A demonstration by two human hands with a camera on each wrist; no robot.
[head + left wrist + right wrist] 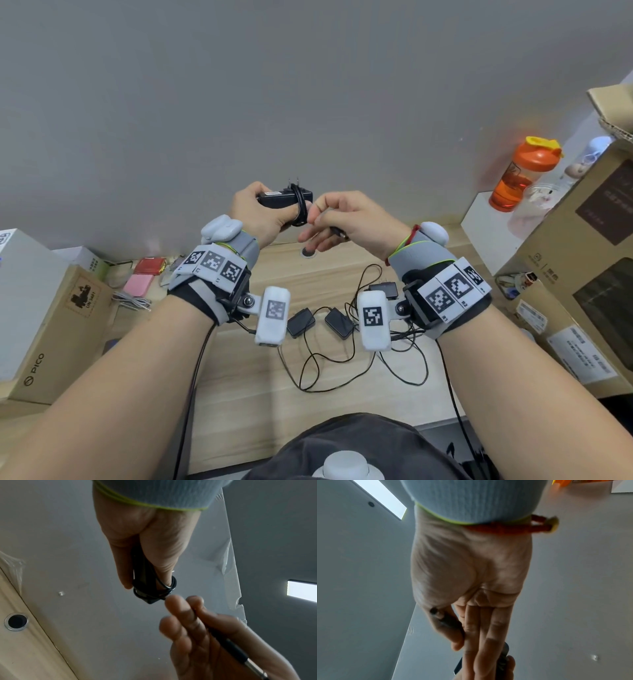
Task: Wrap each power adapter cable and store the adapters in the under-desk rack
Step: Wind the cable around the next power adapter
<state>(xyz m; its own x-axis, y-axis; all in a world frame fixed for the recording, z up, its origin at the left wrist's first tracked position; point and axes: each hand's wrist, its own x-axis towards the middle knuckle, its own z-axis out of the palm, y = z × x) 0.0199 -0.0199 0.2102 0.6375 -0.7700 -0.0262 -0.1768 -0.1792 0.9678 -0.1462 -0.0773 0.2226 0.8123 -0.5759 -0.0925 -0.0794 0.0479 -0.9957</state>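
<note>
Raised in front of the grey wall, my left hand (270, 212) grips a black power adapter (282, 198), prongs up. Its thin black cable (300, 209) is wound in several turns round the right end of the body and over my left thumb (164, 566). My right hand (329, 219) pinches the free cable end between thumb and forefinger, other fingers straight; the barrel plug (339, 233) lies across its palm (444, 618). Three more black adapters (300, 322) (339, 322) (385, 289) lie on the wooden desk (257, 377), their cables tangled (342, 359). No rack is in view.
A PICO carton (51, 329) and white boxes stand at the left, with a white cable bundle (132, 301) and pink and red packets (142, 279). Large cardboard boxes (582, 257) and an orange shaker bottle (524, 174) crowd the right. A cable grommet (308, 253) sits at the desk's back edge.
</note>
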